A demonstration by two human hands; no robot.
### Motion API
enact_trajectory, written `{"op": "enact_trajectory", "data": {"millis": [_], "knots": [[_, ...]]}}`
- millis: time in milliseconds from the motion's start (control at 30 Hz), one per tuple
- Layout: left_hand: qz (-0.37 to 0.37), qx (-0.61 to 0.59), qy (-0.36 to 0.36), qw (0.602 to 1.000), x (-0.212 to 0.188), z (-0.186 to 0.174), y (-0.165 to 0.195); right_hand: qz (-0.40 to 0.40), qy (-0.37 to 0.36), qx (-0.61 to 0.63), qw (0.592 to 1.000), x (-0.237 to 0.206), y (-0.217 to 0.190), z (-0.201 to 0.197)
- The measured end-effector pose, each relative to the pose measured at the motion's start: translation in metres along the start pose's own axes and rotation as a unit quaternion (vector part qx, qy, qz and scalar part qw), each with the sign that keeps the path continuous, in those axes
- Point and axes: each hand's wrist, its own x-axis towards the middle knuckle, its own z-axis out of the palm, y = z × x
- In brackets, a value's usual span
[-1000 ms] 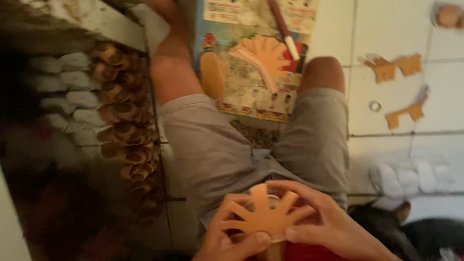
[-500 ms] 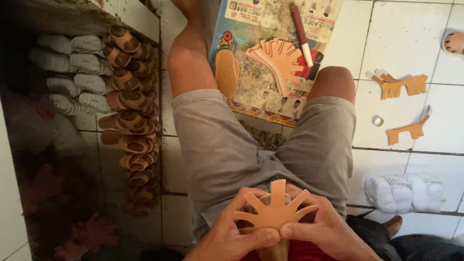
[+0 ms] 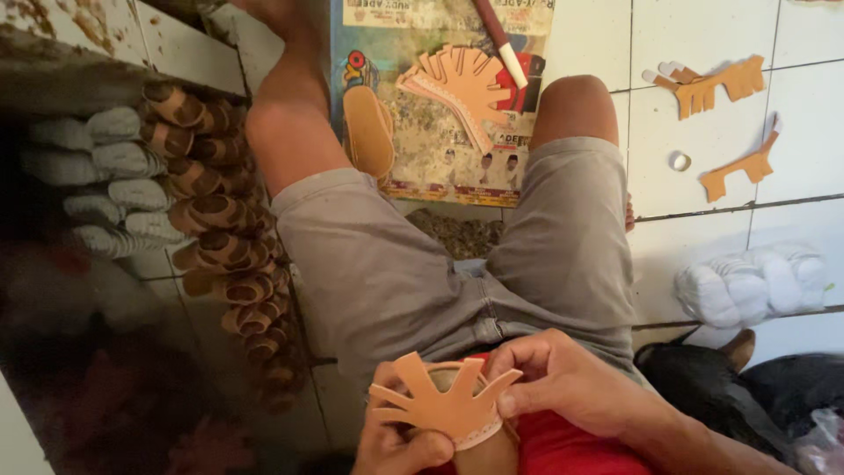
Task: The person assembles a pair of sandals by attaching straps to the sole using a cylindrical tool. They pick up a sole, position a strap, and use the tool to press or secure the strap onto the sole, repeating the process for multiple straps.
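you're seated on the white tiled floor, legs apart in grey shorts, both hands low in your lap at the bottom edge of the view.

your left hand grips the tan leather cut-out with splayed finger-like strips from below, thumb pressed over its lower edge, fingers closed around it. your right hand pinches the piece's right-hand strip, fingertips clamped on it. the piece sits upright-ish over something curved under it; can't tell what, it's hidden. pale stitched band shows along its lower edge.

between your knees, at the top edge of the floor area: a printed paper sheet lying flat. on it, a fanned stack of the same tan strip-cut pieces, a tan oval sole-shaped piece at the sheet's left edge, and a red-and-white marker-like stick lying diagonally across the top, touching the stack.

right of your right knee, on bare tiles: two tan leather offcuts, one near the top edge, one just below it, and a small white ring between them, apart from both. further down by the right edge, a white crumpled bundle, soft-looking. dark objects in the bottom right corner, too dim to identify.

left of your left leg: a column of brown-and-tan strapped sandal uppers stacked along a tile line, with pale grey-white padded pieces in rows beside them toward the left edge. that side is in shadow.
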Motion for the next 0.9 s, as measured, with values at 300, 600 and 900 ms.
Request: {"op": "enact_trajectory", "data": {"millis": [300, 600, 900], "knots": [[0.076, -0.018, -0.049, 0.996, 0.002, -0.016, -0.023, 0.01, 0.007, -0.017, 1.0, 0.001, 0.006, -0.009], [0.161, -0.085, -0.126, 0.975, 0.009, -0.012, -0.034, -0.049, -0.091, -0.027, 0.994, -0.005, 0.017, -0.014], [0.151, -0.078, -0.141, 0.975, 0.008, -0.014, -0.036, -0.037, -0.128, -0.007, 0.991, 0.008, 0.026, -0.021]]}}
